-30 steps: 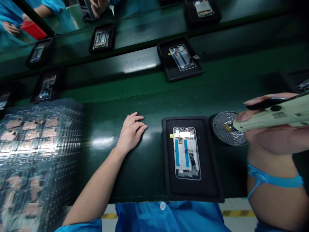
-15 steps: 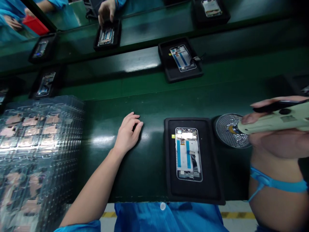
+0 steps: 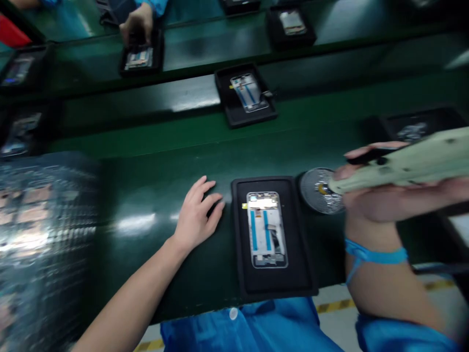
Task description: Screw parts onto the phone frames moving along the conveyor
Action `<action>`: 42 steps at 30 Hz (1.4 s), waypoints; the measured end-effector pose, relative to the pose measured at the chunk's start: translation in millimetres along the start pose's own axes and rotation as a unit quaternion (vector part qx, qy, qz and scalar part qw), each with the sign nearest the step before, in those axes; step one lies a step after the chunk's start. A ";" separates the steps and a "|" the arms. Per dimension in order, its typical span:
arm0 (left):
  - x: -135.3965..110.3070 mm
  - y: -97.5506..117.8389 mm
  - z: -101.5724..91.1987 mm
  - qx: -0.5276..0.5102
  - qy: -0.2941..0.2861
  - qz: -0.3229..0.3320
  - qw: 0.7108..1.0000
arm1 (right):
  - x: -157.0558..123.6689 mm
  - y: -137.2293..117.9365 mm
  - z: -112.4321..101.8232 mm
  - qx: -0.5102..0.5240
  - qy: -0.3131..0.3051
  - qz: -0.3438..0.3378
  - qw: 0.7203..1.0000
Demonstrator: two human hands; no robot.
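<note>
A phone frame (image 3: 266, 230) lies in a tray (image 3: 273, 288), a perforated disc (image 3: 317, 190) to its right.

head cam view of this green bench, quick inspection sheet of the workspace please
surface: green bench, shiny, with a patch of glare
job's things: phone frame lying in a black tray; round metal dish beside the tray
clutter: stack of clear trays left of the left hand, blurred
hands: left hand resting on the bench; right hand gripping a pale green tool, its tip at the dish
cables: blue strap on the right wrist, with a hanging tail; nothing else seen
surroundings: more trays on the far bench, a co-worker's hand, striped floor
</note>
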State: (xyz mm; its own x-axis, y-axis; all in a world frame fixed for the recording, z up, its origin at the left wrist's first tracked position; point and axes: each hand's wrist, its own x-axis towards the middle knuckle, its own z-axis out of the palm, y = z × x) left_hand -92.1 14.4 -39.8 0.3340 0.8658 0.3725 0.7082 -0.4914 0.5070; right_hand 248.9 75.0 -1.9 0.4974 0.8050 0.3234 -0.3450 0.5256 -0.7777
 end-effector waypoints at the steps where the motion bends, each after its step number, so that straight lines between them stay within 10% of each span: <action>1: -0.7 8.4 4.5 -0.007 -0.027 0.018 0.999 | -0.8 -1.9 3.1 -0.021 -0.026 -0.026 0.999; 9: -9.2 48.3 25.9 0.051 -0.148 0.038 0.987 | -6.3 1.1 21.5 -0.127 -0.045 -0.058 0.989; 42: 3.6 69.4 44.8 0.027 -0.147 -0.002 0.989 | -6.3 15.6 9.2 -0.190 -0.043 -0.103 0.975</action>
State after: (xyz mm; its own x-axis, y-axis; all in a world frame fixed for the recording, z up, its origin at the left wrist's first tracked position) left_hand -13.9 -12.4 -38.2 0.4922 0.8615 0.1244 0.7391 -0.4891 0.4631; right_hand 233.1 80.6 -11.1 0.4501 0.7224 0.5249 0.0827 0.5516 -0.8300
